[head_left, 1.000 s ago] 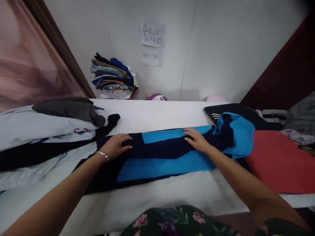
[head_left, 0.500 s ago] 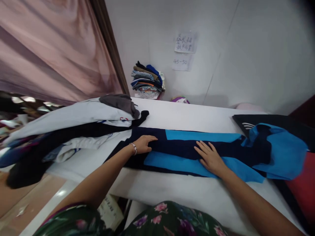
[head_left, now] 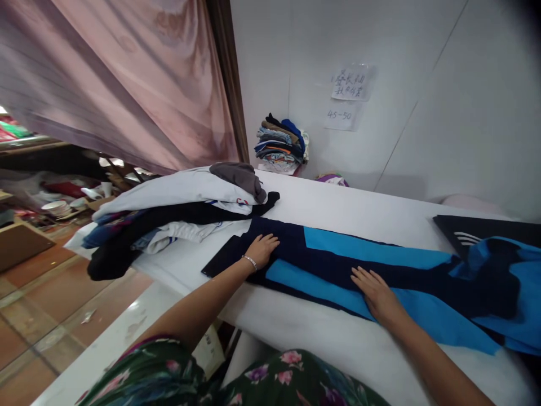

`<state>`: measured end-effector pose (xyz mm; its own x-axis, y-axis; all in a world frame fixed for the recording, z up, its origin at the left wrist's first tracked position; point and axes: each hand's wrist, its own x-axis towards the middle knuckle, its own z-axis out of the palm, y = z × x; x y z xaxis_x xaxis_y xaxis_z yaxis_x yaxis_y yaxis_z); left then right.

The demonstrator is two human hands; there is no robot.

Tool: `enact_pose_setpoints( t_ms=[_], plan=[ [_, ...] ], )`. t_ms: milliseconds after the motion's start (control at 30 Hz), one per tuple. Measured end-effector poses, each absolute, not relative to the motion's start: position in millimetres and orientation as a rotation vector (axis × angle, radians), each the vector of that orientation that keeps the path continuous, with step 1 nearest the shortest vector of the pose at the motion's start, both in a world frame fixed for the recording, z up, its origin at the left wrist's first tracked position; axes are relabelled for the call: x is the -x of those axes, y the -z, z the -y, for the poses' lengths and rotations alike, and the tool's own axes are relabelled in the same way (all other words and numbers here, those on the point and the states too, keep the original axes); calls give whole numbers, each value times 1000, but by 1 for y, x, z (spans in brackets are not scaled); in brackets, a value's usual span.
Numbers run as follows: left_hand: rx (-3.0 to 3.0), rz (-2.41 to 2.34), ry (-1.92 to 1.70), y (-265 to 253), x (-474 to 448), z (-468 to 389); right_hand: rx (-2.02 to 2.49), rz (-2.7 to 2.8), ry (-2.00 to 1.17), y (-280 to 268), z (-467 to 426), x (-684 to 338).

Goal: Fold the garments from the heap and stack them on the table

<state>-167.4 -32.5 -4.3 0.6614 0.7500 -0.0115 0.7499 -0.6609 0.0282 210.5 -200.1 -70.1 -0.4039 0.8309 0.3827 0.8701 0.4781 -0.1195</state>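
A navy-and-blue garment [head_left: 316, 260] lies lengthwise across a white table [head_left: 363, 210], its near edge facing a floral top [head_left: 291, 375]. The work looks only partway along: the middle is laid flat in a long band, while the right end sits bunched and unsmoothed near a black garment [head_left: 499, 228] with white stripes. The left hand [head_left: 262, 250], a bracelet [head_left: 250, 262] at its wrist, rests palm down on navy cloth toward the left end, fingers loosely extended. The right hand [head_left: 376, 292] lies flat, fingers stretched out, where navy meets blue — neither appears to grip anything, though the palms are hidden. At left, a heap of clothes [head_left: 177, 189] remains unfolded; a neat stack of clothes [head_left: 279, 144] stands beyond.
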Motion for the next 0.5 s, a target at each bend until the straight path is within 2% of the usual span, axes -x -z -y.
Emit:
enact_pose_setpoints(
  t_ms=[200,500],
  plan=[
    [-2935,-1297,-229,7,173,42,1376,2270,112,67,211,-207],
    [-2790,-1395,-110,11,169,51,1336,2236,61,77,212,-206]
  ],
)
